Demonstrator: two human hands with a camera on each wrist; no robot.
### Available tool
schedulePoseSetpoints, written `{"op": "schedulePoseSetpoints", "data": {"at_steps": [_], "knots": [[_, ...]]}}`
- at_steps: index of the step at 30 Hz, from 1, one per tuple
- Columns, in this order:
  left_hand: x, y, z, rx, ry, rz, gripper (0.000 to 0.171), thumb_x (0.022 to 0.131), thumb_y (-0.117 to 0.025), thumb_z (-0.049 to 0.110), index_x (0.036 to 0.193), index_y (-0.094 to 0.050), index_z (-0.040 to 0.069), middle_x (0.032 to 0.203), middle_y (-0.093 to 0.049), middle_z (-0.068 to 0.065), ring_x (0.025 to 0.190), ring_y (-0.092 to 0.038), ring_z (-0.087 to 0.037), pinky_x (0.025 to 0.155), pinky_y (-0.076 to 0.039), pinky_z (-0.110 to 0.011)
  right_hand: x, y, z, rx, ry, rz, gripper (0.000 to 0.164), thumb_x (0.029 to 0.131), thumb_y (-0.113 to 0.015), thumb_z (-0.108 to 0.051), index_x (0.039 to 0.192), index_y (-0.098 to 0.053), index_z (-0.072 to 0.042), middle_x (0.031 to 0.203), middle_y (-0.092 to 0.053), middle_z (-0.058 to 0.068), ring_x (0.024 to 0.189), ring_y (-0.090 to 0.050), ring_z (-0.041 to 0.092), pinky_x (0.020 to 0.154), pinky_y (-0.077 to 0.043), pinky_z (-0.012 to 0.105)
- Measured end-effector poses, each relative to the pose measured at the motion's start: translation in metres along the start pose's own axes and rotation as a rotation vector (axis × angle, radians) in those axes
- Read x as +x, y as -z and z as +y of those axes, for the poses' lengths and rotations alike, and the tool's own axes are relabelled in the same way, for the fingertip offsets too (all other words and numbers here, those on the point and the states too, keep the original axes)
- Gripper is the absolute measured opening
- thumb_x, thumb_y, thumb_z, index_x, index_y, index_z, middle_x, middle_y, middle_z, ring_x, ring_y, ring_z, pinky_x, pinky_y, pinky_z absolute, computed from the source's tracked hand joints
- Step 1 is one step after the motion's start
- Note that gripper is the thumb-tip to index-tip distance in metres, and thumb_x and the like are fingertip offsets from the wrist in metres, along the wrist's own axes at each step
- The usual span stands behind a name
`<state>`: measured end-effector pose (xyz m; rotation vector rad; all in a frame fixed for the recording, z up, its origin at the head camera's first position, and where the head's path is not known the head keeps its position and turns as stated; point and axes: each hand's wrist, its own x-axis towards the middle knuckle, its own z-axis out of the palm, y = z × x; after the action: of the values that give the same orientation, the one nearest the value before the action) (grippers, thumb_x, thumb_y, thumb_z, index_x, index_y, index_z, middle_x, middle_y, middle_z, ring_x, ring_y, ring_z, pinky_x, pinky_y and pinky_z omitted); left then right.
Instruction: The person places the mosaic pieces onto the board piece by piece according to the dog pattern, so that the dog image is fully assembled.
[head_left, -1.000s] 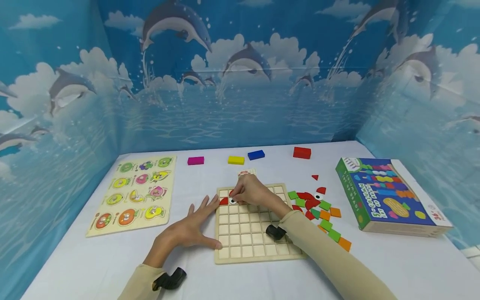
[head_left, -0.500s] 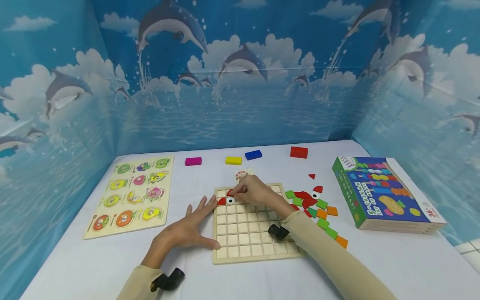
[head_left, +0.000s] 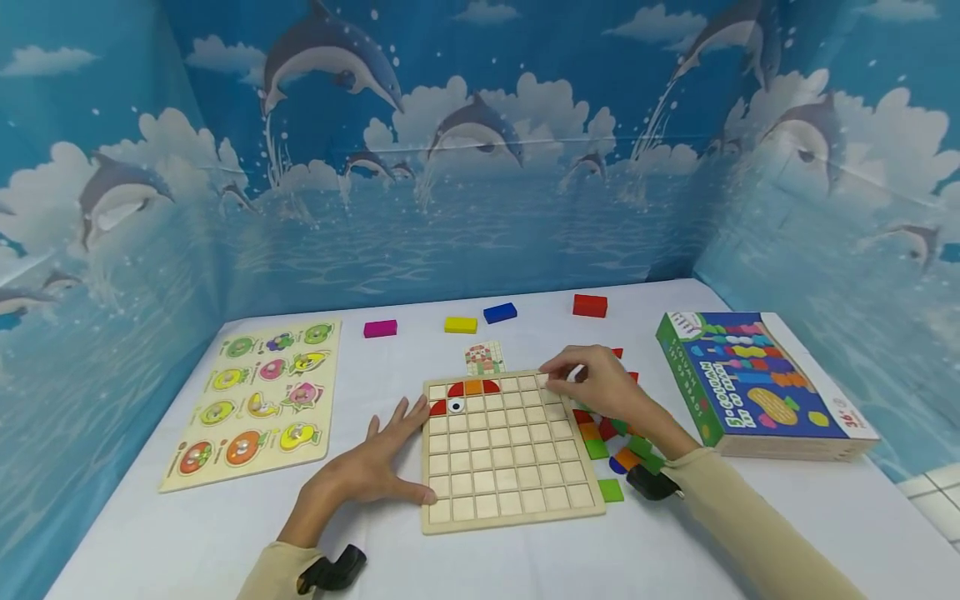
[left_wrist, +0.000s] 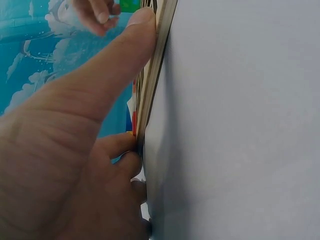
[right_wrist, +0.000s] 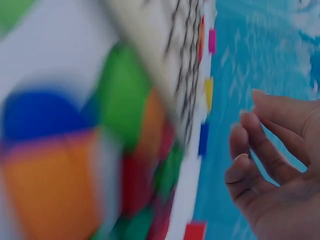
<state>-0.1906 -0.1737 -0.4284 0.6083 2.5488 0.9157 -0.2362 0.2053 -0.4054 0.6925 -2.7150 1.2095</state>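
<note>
A wooden grid board (head_left: 495, 460) lies on the white tablecloth. In its upper left cells sit red curved pieces (head_left: 438, 408), an orange square tile (head_left: 473, 387) and a white eye piece (head_left: 456, 406). My left hand (head_left: 367, 468) rests along the board's left edge, fingers spread; in the left wrist view its thumb (left_wrist: 125, 55) presses on the rim. Over the board's upper right corner is my right hand (head_left: 600, 385); the right wrist view shows its fingers loosely bent with nothing between them. A small picture card (head_left: 485, 357) lies just behind the board.
Loose green, red, orange and blue pieces (head_left: 630, 450) lie right of the board, partly under my right arm. A fruit puzzle board (head_left: 258, 392) lies at left, a bead game box (head_left: 765, 383) at right. Pink, yellow (head_left: 461, 325), blue and red blocks line the back.
My right hand has moved right from the board's upper left cells to its upper right corner, uncovering the orange tile and a red piece beside it. My left hand stays at the board's edge.
</note>
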Motion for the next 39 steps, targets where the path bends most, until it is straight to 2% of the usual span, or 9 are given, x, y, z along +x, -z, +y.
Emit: {"op": "schedulePoseSetpoints", "data": {"at_steps": [4, 9, 13, 16, 24, 31, 34, 39], "knots": [[0.000, 0.000, 0.000, -0.003, -0.007, -0.004, 0.128, 0.075, -0.100, 0.042, 0.173, -0.023, 0.013, 0.182, -0.009, -0.001, 0.168, 0.007, -0.030, 0.132, 0.013, -0.059, -0.023, 0.019, 0.020, -0.030, -0.083, 0.089, 0.019, 0.096, -0.082, -0.006, 0.115, -0.082, -0.002, 0.095, -0.075, 0.001, 0.090, -0.066, 0.021, 0.078, -0.060, 0.023], [0.000, 0.000, -0.001, -0.008, -0.005, -0.010, 0.128, 0.075, -0.100, 0.043, 0.173, -0.023, 0.014, 0.182, -0.008, -0.001, 0.168, 0.008, -0.029, 0.132, 0.013, -0.060, -0.039, 0.035, 0.034, -0.092, -0.197, 0.170, 0.020, 0.095, -0.082, -0.004, 0.114, -0.080, 0.002, 0.096, -0.074, 0.009, 0.088, -0.066, 0.024, 0.074, -0.055, 0.012], [0.000, 0.000, -0.002, -0.009, -0.007, -0.008, 0.127, 0.076, -0.099, 0.044, 0.173, -0.023, 0.014, 0.182, -0.008, 0.000, 0.168, 0.008, -0.029, 0.132, 0.013, -0.060, -0.047, 0.041, 0.039, -0.135, -0.323, 0.174, 0.022, 0.096, -0.081, -0.007, 0.115, -0.079, 0.003, 0.095, -0.071, 0.011, 0.088, -0.063, 0.026, 0.068, -0.052, 0.016], [0.000, -0.001, -0.003, -0.009, -0.009, -0.009, 0.127, 0.076, -0.099, 0.044, 0.173, -0.023, 0.014, 0.182, -0.008, 0.001, 0.168, 0.008, -0.029, 0.132, 0.013, -0.059, -0.052, 0.044, 0.040, -0.141, -0.383, 0.156, 0.023, 0.096, -0.082, -0.008, 0.115, -0.078, 0.004, 0.094, -0.072, 0.011, 0.088, -0.061, 0.027, 0.064, -0.051, 0.021], [-0.001, 0.000, -0.003, -0.007, -0.012, -0.010, 0.128, 0.076, -0.099, 0.044, 0.174, -0.022, 0.014, 0.182, -0.007, 0.000, 0.168, 0.008, -0.029, 0.132, 0.014, -0.059, -0.054, 0.047, 0.044, -0.162, -0.423, 0.104, 0.026, 0.095, -0.082, -0.007, 0.116, -0.077, 0.007, 0.089, -0.070, 0.011, 0.084, -0.057, 0.026, 0.059, -0.048, 0.026], [-0.002, 0.000, -0.004, -0.005, -0.005, 0.002, 0.128, 0.075, -0.100, 0.044, 0.173, -0.024, 0.014, 0.182, -0.008, 0.000, 0.168, 0.008, -0.030, 0.132, 0.014, -0.060, -0.051, 0.043, 0.049, -0.165, -0.370, 0.054, 0.024, 0.095, -0.083, -0.008, 0.115, -0.080, 0.004, 0.095, -0.073, 0.009, 0.087, -0.060, 0.025, 0.067, -0.052, 0.026], [-0.002, 0.000, -0.004, -0.010, -0.009, 0.003, 0.129, 0.074, -0.100, 0.044, 0.173, -0.023, 0.014, 0.182, -0.009, -0.001, 0.168, 0.008, -0.030, 0.132, 0.014, -0.060, -0.048, 0.042, 0.048, -0.181, -0.370, 0.053, 0.026, 0.094, -0.083, -0.008, 0.118, -0.080, 0.002, 0.096, -0.073, 0.009, 0.089, -0.060, 0.025, 0.068, -0.053, 0.026], [0.000, 0.000, -0.003, -0.013, -0.008, -0.003, 0.129, 0.074, -0.100, 0.045, 0.173, -0.023, 0.014, 0.182, -0.008, -0.001, 0.168, 0.008, -0.030, 0.132, 0.014, -0.060, -0.038, 0.044, 0.048, -0.188, -0.396, 0.093, 0.032, 0.096, -0.082, -0.009, 0.124, -0.076, 0.004, 0.091, -0.068, 0.010, 0.086, -0.058, 0.026, 0.061, -0.049, 0.027]]}}
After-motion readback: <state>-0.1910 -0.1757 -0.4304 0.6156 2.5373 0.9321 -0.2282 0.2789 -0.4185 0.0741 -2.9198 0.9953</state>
